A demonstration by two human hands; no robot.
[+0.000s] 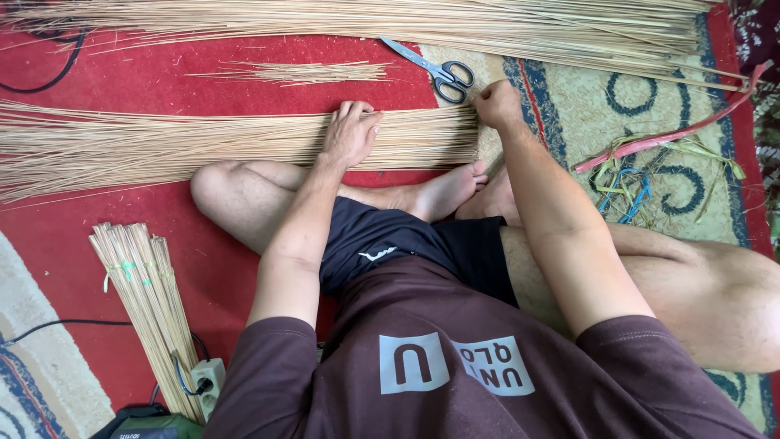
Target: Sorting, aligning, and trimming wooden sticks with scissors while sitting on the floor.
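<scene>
A long layer of thin pale sticks [203, 145] lies across the red carpet in front of my crossed legs. My left hand [351, 134] rests palm down on the sticks near their right part, fingers spread over them. My right hand [497, 104] is closed in a fist at the cut right ends of the same sticks, pressing against them. Whether the fist grips any stick is hidden.
Scissors [435, 70] with black handles lie just beyond my right hand. A bigger heap of sticks [406, 23] runs along the top. A tied stick bundle [150, 309] lies at lower left beside a power strip [207, 382]. Red and green strips [658, 142] lie right.
</scene>
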